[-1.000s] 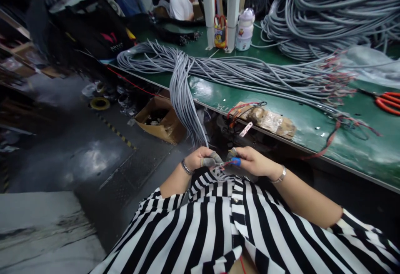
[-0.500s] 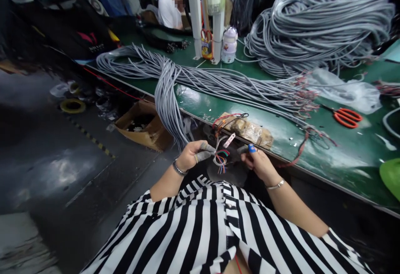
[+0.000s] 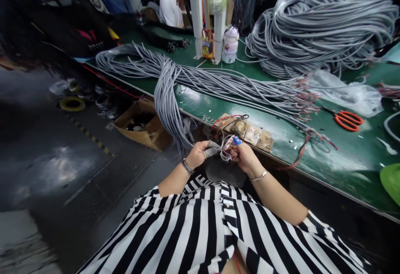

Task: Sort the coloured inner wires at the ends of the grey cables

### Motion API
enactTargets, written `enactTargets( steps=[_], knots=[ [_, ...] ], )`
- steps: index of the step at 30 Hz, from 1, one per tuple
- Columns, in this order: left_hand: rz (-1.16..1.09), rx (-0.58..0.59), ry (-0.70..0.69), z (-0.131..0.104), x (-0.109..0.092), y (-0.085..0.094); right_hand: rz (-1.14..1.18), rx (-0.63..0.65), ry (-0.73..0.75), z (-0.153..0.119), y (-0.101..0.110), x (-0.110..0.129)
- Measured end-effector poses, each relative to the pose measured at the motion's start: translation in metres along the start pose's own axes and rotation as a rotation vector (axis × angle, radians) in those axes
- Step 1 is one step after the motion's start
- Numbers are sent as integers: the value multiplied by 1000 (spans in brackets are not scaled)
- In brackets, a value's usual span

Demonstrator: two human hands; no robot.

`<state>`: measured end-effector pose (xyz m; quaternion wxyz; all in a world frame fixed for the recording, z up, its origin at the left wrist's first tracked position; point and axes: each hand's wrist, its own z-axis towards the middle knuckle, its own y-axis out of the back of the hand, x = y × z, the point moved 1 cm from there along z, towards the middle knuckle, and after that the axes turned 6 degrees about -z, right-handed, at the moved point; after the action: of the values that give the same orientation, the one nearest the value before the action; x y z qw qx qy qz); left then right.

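Just off the table's front edge, my left hand [image 3: 200, 153] pinches a grey cable end with thin coloured wires [image 3: 225, 154] fanning out of it. Grey covers sit on its thumb and finger. My right hand [image 3: 245, 155], with a blue wrap on the thumb, is closed at the loose wires from the other side; its fingertips are partly hidden. Behind the hands, a wooden block [image 3: 254, 135] wrapped in clear tape lies at the table edge, with red and black wires on its left end.
A long bundle of grey cables [image 3: 218, 80] lies along the green table [image 3: 268, 120], part of it hanging over the edge. Orange-handled scissors [image 3: 348, 120], a large cable coil [image 3: 312, 24] and a bottle [image 3: 230, 46] are on it. A cardboard box [image 3: 142, 126] stands below left; a person [image 3: 170, 7] sits beyond.
My right hand has moved left and closed at the coloured wires. My left hand, still pinching the cable end, has shifted slightly right.
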<state>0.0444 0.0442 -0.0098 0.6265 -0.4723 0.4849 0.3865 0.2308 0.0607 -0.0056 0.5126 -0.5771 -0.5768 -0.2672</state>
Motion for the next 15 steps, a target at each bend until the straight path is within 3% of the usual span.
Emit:
enactTargets(
  steps=[3, 10, 15],
  knots=[
    [-7, 10, 9, 0, 4, -1, -16, -75, 9, 0, -2, -1],
    [-28, 13, 25, 0, 5, -4, 136, -6, 38, 0, -5, -2],
    [-13, 57, 28, 1, 3, -8, 171, -50, 47, 3, -5, -5]
  ],
)
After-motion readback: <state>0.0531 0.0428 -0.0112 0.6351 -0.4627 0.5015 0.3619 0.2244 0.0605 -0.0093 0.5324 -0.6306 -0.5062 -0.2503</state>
